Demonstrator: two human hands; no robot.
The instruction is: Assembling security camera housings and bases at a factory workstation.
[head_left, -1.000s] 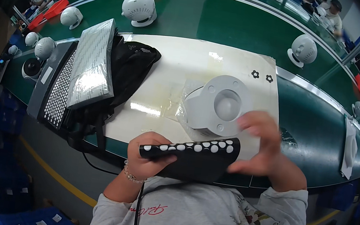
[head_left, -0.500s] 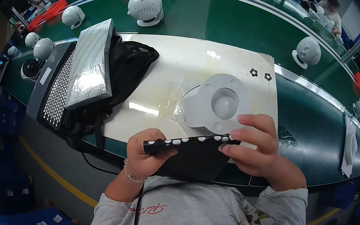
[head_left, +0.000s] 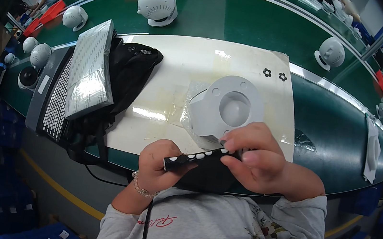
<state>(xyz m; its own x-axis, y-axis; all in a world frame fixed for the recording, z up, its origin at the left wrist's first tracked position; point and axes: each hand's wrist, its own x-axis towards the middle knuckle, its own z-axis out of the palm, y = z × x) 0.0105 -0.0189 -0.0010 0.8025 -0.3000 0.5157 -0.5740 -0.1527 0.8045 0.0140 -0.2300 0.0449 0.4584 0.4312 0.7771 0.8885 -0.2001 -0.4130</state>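
My left hand (head_left: pixel 154 160) is closed round one end of a black sheet with white round pads (head_left: pixel 187 159), seen nearly edge-on and slightly tilted. At the sheet's other end my right hand (head_left: pixel 261 160) has its thumb and fingers drawn together. A small dark grey bit shows by its fingertips; I cannot make out whether it is a pad. Just beyond the sheet lies a white plastic base (head_left: pixel 255 96) with a round hollow, its lower edge partly hidden by my right hand. Clear plastic wrap (head_left: pixel 186 111) lies under its left side.
A pale board (head_left: pixel 156 90) covers the bench, with two black flower shapes at its far right. To the left are a silver packet (head_left: pixel 91 72), a black mesh bag (head_left: pixel 135 68) and a white-dotted sheet (head_left: pixel 56 111). Round white devices (head_left: pixel 158 6) stand along the green bench (head_left: pixel 243 20).
My right hand has moved left along the sheet, and its fingers have come closer together. The sheet's visible edge looks shorter and more tilted. My left hand still grips its end.
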